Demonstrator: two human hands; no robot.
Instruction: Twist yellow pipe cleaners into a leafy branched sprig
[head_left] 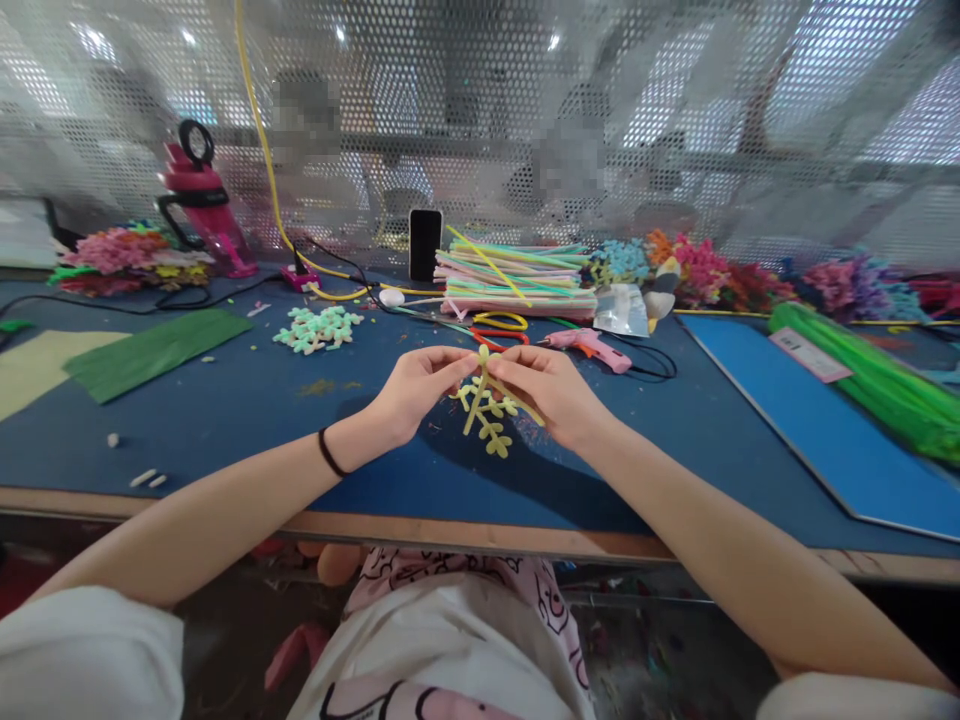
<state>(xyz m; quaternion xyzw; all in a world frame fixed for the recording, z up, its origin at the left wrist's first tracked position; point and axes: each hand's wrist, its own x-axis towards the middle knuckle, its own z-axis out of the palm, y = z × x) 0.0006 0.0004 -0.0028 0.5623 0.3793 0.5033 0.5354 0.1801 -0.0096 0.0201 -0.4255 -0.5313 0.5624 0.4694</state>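
Observation:
Both my hands meet over the middle of the blue table, pinching a yellow pipe cleaner point(484, 362) bent into a small loop at the top, its two tails hanging down. My left hand point(422, 388) grips it from the left with thumb and index finger. From the other side, my right hand point(546, 388) pinches it near the same spot. Just below and behind the fingers are yellow leafy pipe-cleaner sprigs point(495, 440); whether they lie on the table or hang from the hands I cannot tell. Red-handled scissors point(499, 335) lie right behind the hands.
Behind lie a stack of pastel pipe cleaners point(517, 280), a pink glue gun point(592, 348) with its cord, and a phone point(425, 245). Mint pipe-cleaner pieces point(317, 329) and green sheets point(157, 352) are left; a blue board point(817, 430) and green bundle point(870, 380) right. A pink bottle point(206, 205) stands back left.

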